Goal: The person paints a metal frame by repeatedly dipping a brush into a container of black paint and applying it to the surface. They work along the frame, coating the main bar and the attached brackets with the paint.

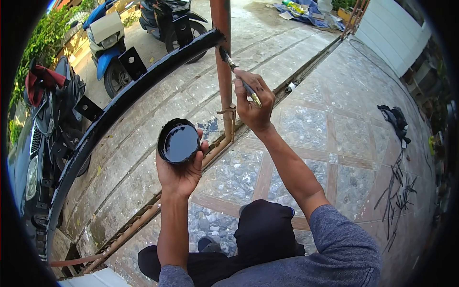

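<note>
My left hand (179,178) is closed around a small round pot (163,128), its rim coated black, with glossy black paint (181,143) inside. In my right hand (257,109) is a paintbrush (252,94), pinched by the handle. Its dark bristles touch the reddish-brown metal post (224,86), just below where a curved bar (138,79) meets it. That bar is shiny black and carries several flat black tabs (132,63) with holes. Lower on the post a strip of material (228,111) is tied round it.
Behind the bar stand a blue and white scooter (107,45), a dark motorbike (167,24) and another vehicle (33,158) at left. A floor rail (129,227) runs diagonally beneath the post. Black strips (397,191) and a dark cloth (394,122) lie on the tiles at right.
</note>
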The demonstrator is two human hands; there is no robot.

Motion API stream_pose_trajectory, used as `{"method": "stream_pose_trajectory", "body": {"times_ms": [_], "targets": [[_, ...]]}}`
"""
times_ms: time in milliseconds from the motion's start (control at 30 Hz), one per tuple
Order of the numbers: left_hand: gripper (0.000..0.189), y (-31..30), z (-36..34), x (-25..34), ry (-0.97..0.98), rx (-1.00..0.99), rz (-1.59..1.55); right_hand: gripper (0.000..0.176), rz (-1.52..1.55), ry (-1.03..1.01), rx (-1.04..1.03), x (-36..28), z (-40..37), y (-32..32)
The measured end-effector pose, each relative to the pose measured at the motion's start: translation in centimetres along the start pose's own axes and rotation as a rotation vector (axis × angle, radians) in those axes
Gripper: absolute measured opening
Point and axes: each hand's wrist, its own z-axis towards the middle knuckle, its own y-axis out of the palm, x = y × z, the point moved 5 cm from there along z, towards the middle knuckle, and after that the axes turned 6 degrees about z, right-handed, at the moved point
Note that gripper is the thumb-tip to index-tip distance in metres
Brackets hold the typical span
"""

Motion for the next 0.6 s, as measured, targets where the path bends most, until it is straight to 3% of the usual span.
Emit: {"method": "stream_pose_trajectory", "body": {"times_ms": [100, 133, 200, 333, 500, 600], "targets": [[0.058, -0.5, -0.4, -0.2, 0.013, 0.028, -0.026, 0.021, 0.025, 0.116, 0.085, -0.3, 0.2, 0.6], [0.058, -0.5, -0.3, -0.4, 0.011, 0.032, -0.038, 0.021, 0.016, 0.006, 0.078, -0.9, 0.3, 1.3], [0.058, -0.7, -0.5, -0.3, 0.019, 0.04, -0.039, 0.02, 0.081, -0.01, -0.065, -2.5, -0.5, 2.6], [0.059, -1.5, -1.1, 0.1, 0.049, 0.084, -0.084, 0.021, 0.108, 0.174, 0.129, -1.6, -0.6, 1.9], [0.058, -2.0, -1.3, 0.0, 0.043, 0.035, -0.058, 0.021, 0.074, -0.121, -0.077, -4.4, -0.3, 2.4], [0.058, -1.9, -1.6, 0.0, 0.055, 0.037, -0.065, 0.02, 0.091, 0.196, 0.107, -3.1, 0.9, 0.8]]}}
